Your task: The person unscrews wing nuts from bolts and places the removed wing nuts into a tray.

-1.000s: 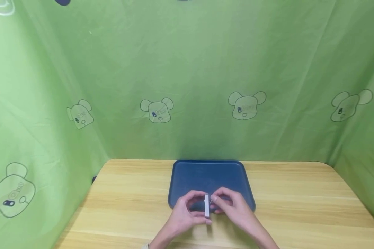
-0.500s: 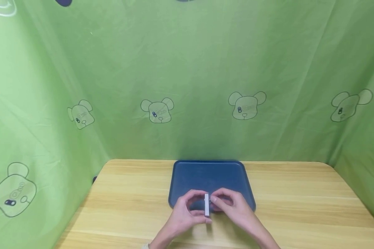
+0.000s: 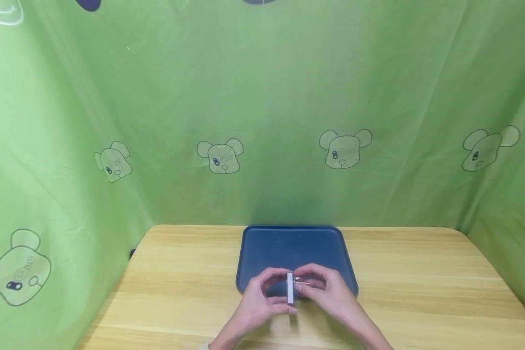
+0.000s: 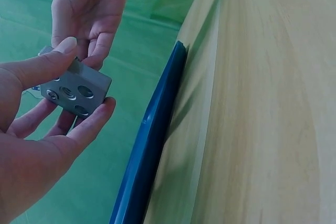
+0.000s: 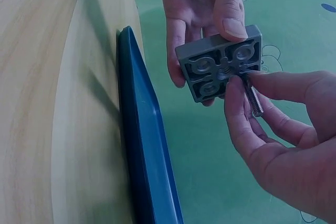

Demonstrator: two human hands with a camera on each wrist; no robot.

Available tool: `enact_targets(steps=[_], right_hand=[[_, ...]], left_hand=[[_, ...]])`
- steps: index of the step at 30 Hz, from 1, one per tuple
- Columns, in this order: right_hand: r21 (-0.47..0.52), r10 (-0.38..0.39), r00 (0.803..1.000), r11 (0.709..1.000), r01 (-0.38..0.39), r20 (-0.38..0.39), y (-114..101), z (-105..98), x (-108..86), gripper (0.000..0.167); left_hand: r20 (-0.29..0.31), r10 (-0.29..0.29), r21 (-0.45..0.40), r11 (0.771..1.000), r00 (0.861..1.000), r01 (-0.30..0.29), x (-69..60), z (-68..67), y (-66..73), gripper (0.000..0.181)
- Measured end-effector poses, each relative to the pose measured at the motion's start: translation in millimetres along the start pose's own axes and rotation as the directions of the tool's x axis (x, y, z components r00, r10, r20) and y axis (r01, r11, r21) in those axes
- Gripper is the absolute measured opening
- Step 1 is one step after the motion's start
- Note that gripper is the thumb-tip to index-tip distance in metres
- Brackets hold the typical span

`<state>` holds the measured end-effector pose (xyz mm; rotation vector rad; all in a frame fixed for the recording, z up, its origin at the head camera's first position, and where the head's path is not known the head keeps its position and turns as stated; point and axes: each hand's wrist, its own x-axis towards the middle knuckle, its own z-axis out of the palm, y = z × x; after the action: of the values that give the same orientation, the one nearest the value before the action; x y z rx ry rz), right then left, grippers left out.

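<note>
In the head view my left hand point(image 3: 257, 301) holds a grey square block point(image 3: 290, 288) on edge, by its upper and lower edges. Round holes go into the face of the block point(image 4: 85, 90) seen in the left wrist view. Its other face point(image 5: 223, 66) has recesses and ringed holes. Beside that face, my right hand point(image 3: 330, 290) pinches a metal screw point(image 5: 254, 100) between thumb and fingers. The threaded shank points away from the block. Fingertips hide the screw's other end, so I cannot tell whether it touches the block.
A dark blue tray point(image 3: 295, 243) lies on the wooden table point(image 3: 188, 272), beyond and partly beneath the hands. Green cloth point(image 3: 271, 97) printed with bear heads hangs behind the table and along both sides.
My right fingers have shifted slightly on the screw, and its shank now shows between them. The block and my left hand have stayed nearly still.
</note>
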<state>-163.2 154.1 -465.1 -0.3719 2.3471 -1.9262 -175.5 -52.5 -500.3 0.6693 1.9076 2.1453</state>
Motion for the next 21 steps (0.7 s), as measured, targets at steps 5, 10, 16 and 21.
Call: enact_targets(steps=[5, 10, 16, 21], right_hand=[[-0.008, -0.001, 1.0, 1.0, 0.001, 0.005, 1.1, 0.1, 1.2, 0.029], [-0.005, 0.013, 1.0, 1.0, -0.013, -0.005, 2.4, 0.4, 0.6, 0.031], [0.011, 0.004, 1.0, 1.0, -0.004, -0.006, 1.6, 0.3, -0.1, 0.026], [0.051, -0.02, 1.0, 0.999, 0.019, 0.022, 2.2, 1.3, -0.4, 0.021]], left_hand=[[-0.005, 0.0, 0.008, 1.0, 1.0, 0.0, -0.4, -0.1, 0.4, 0.068], [-0.007, -0.001, 0.006, 1.0, 1.0, 0.001, -1.0, -0.1, 0.4, 0.068], [-0.004, 0.004, 0.002, 1.0, 1.0, -0.004, -0.2, -0.3, 1.1, 0.068], [0.004, 0.009, -0.008, 1.0, 1.0, -0.009, -0.3, -1.5, 0.5, 0.069]])
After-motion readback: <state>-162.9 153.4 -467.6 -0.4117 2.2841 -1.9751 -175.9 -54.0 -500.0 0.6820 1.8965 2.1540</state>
